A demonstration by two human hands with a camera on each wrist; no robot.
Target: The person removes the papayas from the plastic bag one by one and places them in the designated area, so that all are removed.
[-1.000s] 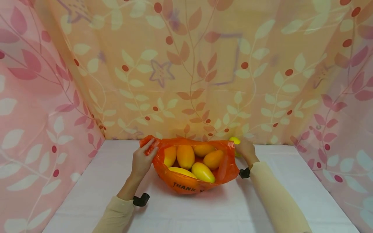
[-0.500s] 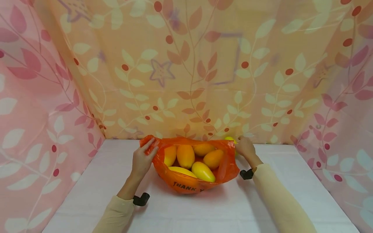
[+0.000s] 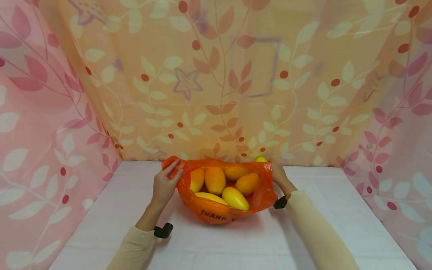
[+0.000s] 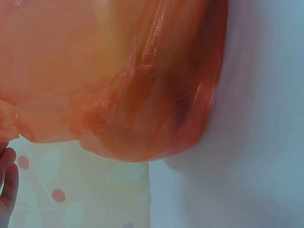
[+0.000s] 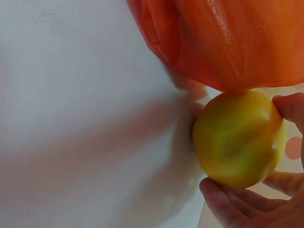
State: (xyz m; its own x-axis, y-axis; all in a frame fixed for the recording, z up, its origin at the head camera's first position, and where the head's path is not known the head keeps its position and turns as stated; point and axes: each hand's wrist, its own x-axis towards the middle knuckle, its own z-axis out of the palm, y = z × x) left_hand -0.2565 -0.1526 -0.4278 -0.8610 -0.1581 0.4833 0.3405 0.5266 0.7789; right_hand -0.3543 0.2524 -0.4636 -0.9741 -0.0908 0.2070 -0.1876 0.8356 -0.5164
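An orange plastic bag [image 3: 216, 215] stands wide-mouthed on the table, holding several yellow and orange fruits, among them a yellow one [image 3: 235, 198] near the front rim. My left hand [image 3: 165, 187] grips the bag's left rim; the left wrist view shows the bag's side [image 4: 142, 95] and part of that hand [image 4: 7, 185]. Behind the right rim, my right hand [image 3: 281, 176] is partly hidden by the bag. In the right wrist view the right hand [image 5: 266, 199] holds a round-ended yellow-green fruit [image 5: 239, 138] between thumb and fingers, close against the bag's outside [image 5: 228, 42].
A white cloth [image 3: 202, 251] covers the table under the bag. A patterned curtain [image 3: 216, 82] rises right behind the table's far edge, with pink patterned sheets at both sides. Black wrist mounts [image 3: 163, 230] stick out from both wrists.
My right hand has shifted left behind the bag's right rim, and the yellow fruit has moved left with it, now mostly hidden. The left hand and bag have hardly moved.
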